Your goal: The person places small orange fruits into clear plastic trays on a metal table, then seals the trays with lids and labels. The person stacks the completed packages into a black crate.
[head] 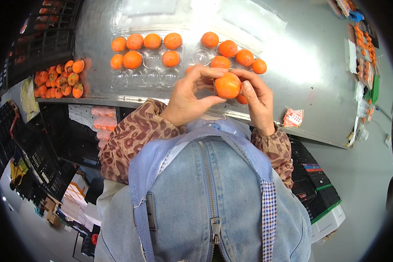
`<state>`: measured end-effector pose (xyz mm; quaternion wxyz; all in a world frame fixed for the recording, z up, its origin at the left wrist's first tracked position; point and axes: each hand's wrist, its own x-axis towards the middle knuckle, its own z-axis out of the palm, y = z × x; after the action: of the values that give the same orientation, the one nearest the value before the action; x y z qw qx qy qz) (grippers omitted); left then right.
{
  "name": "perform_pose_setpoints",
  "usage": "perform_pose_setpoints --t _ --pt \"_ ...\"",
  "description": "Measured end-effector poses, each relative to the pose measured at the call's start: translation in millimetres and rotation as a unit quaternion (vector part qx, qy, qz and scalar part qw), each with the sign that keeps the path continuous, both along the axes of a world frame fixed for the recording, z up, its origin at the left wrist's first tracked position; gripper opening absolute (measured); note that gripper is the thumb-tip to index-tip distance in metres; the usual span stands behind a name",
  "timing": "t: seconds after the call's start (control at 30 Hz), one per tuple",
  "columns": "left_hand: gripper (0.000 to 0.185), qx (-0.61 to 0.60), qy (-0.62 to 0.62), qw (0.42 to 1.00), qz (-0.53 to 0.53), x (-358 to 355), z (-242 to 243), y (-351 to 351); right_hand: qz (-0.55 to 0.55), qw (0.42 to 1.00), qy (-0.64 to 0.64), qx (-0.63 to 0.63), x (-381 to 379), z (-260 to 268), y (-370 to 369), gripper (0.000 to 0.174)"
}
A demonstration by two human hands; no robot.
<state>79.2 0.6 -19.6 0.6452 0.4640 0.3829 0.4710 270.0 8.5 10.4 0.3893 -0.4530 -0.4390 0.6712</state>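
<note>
An orange persimmon (228, 85) is held up between my two hands. My left hand (191, 96) has its fingers and thumb on the fruit's left side. On the opposite side, the thumb and fingers of my right hand (259, 98) touch it. Beneath them is a transparent plastic tray (201, 57) with several persimmons in its cups, partly hidden by my hands. To its left lies a second transparent tray (151, 77). Persimmons sit in its two back rows, with one bare cup among them, and its front row of cups holds none.
Loose persimmons (60, 78) are heaped at the left of the metal table (301, 75), near a black plastic crate (46, 42). A torn red-and-white packet (293, 117) lies near the front edge. Black crates (314, 183) stand below at right.
</note>
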Motion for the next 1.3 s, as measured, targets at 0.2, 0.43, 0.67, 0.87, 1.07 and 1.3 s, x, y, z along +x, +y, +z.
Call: perform_pose_setpoints --t 0.2,0.43,0.67,0.87,1.07,1.3 --pt "0.053 0.006 0.014 1.000 0.011 1.8 5.8 -0.1 0.014 1.000 -0.006 -0.002 1.6 -2.6 -4.9 0.049" --pt "0.051 0.040 0.038 0.998 0.012 -2.1 8.4 1.7 0.005 0.990 -0.028 0.140 6.6 -17.7 -6.7 0.054" --pt "0.039 0.105 0.089 0.990 0.040 -3.2 6.2 1.7 0.036 0.969 -0.100 0.221 10.9 -20.1 -5.9 0.056" --pt "0.036 0.242 0.217 0.945 0.035 -8.9 7.9 4.0 0.012 0.996 0.023 0.082 7.4 -18.2 -6.1 0.057" --pt "0.036 0.056 0.028 0.998 0.030 -4.9 11.7 0.9 0.001 0.996 -0.010 0.086 5.8 -18.1 -9.8 0.057" --pt "0.030 0.013 0.054 0.998 0.015 -6.7 10.3 0.7 0.030 0.966 -0.114 0.228 4.2 -22.3 -6.6 0.052"
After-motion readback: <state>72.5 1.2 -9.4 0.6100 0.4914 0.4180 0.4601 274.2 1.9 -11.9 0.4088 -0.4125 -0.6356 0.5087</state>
